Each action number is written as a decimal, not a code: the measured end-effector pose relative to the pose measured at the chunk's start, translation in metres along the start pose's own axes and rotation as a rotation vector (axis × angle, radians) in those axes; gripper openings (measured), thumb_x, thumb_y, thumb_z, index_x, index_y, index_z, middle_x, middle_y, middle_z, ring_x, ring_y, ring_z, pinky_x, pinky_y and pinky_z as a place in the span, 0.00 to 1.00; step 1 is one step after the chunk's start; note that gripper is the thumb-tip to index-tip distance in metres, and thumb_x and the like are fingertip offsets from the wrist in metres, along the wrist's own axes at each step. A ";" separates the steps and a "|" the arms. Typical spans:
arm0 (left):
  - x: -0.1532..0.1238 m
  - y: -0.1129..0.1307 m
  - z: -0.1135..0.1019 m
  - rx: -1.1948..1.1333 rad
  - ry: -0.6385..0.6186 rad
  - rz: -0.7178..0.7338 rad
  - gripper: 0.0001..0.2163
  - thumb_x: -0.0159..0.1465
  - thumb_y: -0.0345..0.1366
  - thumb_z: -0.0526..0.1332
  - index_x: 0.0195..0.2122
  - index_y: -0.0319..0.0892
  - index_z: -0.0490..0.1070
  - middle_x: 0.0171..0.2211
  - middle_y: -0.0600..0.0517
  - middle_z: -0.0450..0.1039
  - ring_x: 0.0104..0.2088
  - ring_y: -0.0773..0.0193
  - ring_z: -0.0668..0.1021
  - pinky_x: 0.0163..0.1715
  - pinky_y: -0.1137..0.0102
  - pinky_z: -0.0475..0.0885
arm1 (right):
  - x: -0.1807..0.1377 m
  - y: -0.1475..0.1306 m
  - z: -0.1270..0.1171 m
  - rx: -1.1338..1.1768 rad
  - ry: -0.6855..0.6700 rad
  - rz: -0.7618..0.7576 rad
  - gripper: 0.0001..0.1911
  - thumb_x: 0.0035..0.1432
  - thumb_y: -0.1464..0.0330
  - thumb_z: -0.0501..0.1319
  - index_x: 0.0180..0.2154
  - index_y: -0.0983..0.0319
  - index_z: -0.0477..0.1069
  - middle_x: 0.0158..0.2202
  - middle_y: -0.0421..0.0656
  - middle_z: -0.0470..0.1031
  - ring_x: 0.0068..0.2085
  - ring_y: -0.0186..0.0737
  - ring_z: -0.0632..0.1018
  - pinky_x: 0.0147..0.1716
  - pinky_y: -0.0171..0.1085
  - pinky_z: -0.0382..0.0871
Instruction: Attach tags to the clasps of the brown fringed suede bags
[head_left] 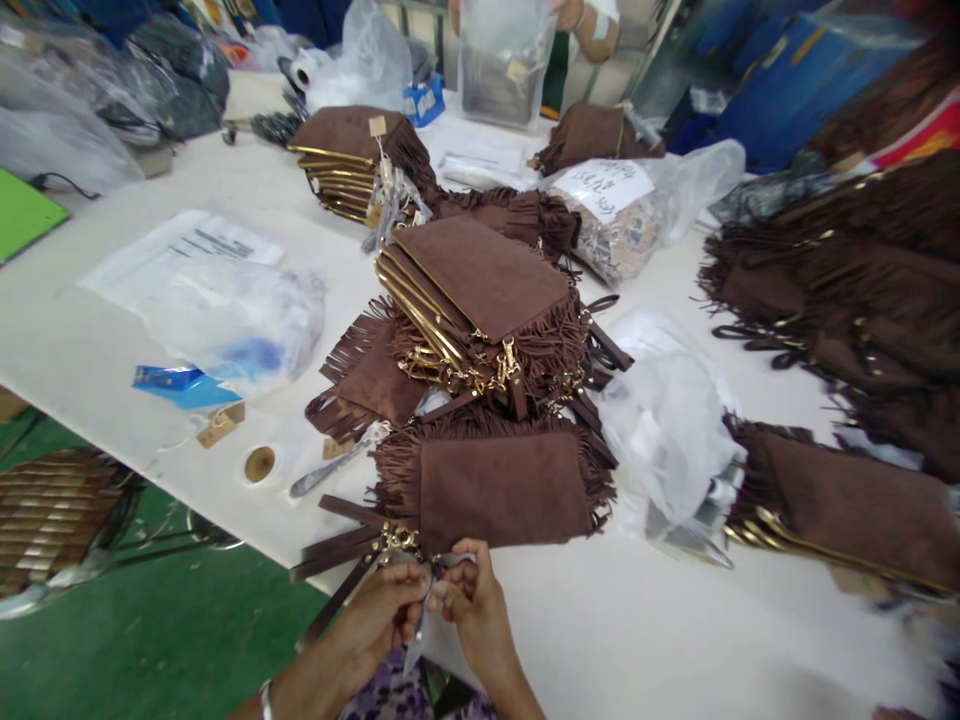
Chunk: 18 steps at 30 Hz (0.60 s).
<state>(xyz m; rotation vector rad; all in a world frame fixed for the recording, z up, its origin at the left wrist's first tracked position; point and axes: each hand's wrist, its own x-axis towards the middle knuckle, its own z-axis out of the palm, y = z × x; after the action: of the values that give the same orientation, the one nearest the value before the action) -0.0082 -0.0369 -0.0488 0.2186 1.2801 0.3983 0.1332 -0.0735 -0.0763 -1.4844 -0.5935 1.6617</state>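
- Left hand (386, 605) and right hand (469, 600) pinch a small tag (433, 578) together.
- Fringed suede pouch (499, 485) lies just beyond them, long axis crosswise, clasp (397, 540) nearer the left.

Small item pinched between left hand (382, 612) and right hand (471, 600): too small, partly covered by fingers, cannot identify. Both forearms cut by bottom edge. Handwriting on label (606, 187) illegible. Fringed pouch pile (847, 280) blurred, cut by right edge. Person (589, 25) opposite cut by top edge

Tape roll (259, 464), stacked brown pouches (480, 300)
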 end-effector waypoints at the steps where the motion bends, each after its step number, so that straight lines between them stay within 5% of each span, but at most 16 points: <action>1: -0.001 0.000 0.001 0.015 0.006 0.006 0.10 0.49 0.37 0.69 0.27 0.38 0.71 0.19 0.55 0.69 0.16 0.74 0.65 0.18 0.78 0.59 | -0.001 0.001 0.001 -0.005 0.038 0.011 0.18 0.50 0.71 0.60 0.43 0.57 0.57 0.26 0.34 0.70 0.23 0.33 0.70 0.21 0.30 0.61; 8: -0.008 0.003 0.013 0.268 0.142 0.190 0.10 0.54 0.41 0.63 0.25 0.40 0.68 0.14 0.56 0.66 0.14 0.71 0.64 0.17 0.77 0.57 | -0.010 -0.005 0.006 -0.352 0.233 -0.035 0.06 0.52 0.68 0.63 0.26 0.59 0.67 0.25 0.37 0.69 0.27 0.36 0.69 0.30 0.34 0.63; 18: -0.003 -0.005 0.012 0.403 0.237 0.222 0.09 0.55 0.40 0.58 0.33 0.41 0.69 0.14 0.53 0.71 0.17 0.62 0.72 0.18 0.72 0.67 | -0.006 0.006 0.010 0.048 0.042 0.183 0.20 0.47 0.52 0.66 0.25 0.63 0.69 0.19 0.35 0.63 0.18 0.27 0.58 0.16 0.30 0.51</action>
<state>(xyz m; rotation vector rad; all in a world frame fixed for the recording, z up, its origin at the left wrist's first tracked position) 0.0038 -0.0424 -0.0445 0.6747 1.5699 0.3587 0.1215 -0.0799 -0.0752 -1.5728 -0.4023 1.7660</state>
